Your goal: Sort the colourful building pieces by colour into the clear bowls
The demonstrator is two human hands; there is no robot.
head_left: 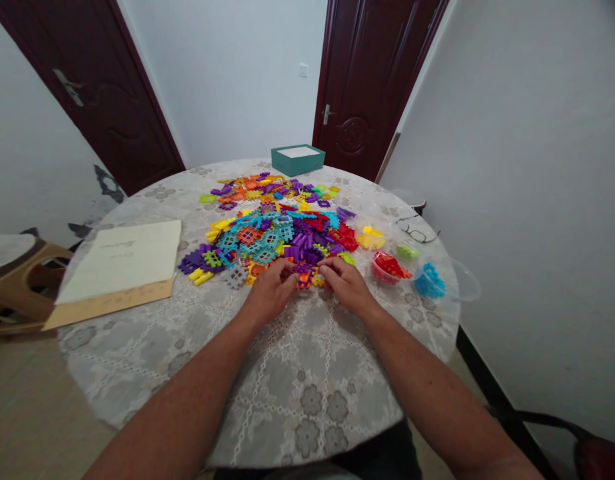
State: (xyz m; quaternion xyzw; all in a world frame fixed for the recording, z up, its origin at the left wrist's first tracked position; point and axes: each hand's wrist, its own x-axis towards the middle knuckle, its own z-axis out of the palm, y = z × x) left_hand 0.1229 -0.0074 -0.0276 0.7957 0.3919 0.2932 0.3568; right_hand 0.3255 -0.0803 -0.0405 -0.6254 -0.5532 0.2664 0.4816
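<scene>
Both my hands rest on the round table (307,373) at the near edge of a big pile of coloured plastic interlocking tiles (272,233). My left hand (270,292) and my right hand (345,283) are closed from either side on a small joined cluster of purple, orange and yellow tiles (304,274). A second, smaller heap of tiles (267,189) lies farther back.
Clear bowls with red (388,266), blue (430,281), green and yellow pieces sit at the right, beside glasses (418,233). A brown envelope with white paper (121,267) lies left. A teal box (298,159) stands at the far edge. A wooden stool (17,280) is on the left.
</scene>
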